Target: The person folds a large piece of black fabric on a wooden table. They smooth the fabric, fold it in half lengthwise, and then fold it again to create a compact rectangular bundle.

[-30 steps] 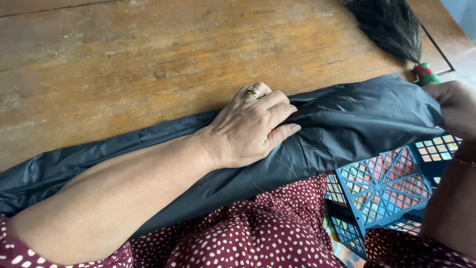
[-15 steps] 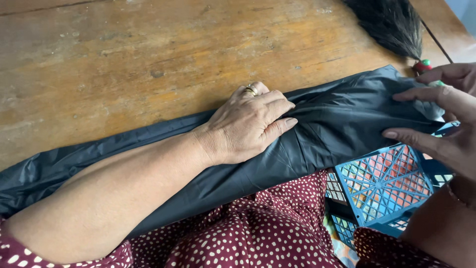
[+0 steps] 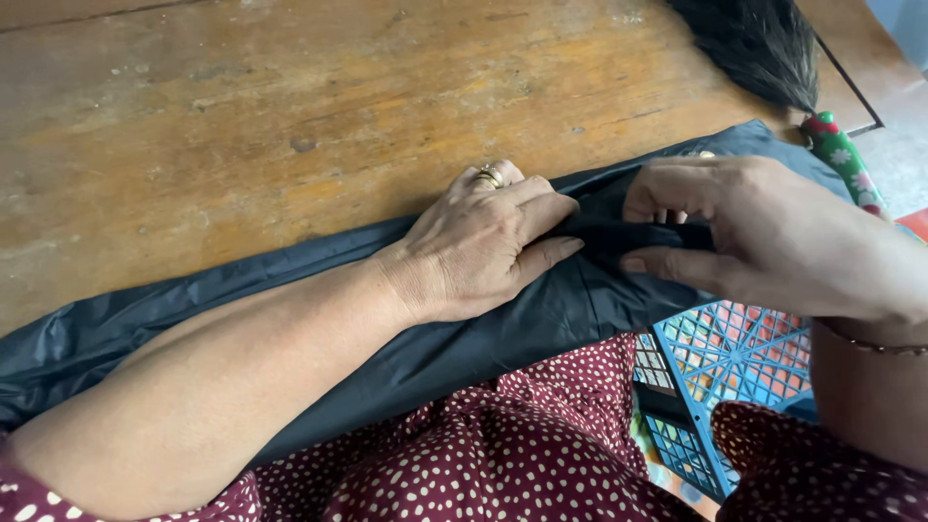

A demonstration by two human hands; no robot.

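A worn wooden counter [image 3: 290, 116] carries a dark brush [image 3: 754, 43] with a flowered handle at the far right; a blue lattice crate [image 3: 735, 358] sits near right, below the counter edge, beside my spotted dress [image 3: 503, 454]. A black plastic sheet [image 3: 193, 309] runs along the near edge from left to right. My left hand [image 3: 478, 246], ring on, lies flat and open, pressing the sheet. My right hand [image 3: 744, 232] pinches a fold of it just beside the left.
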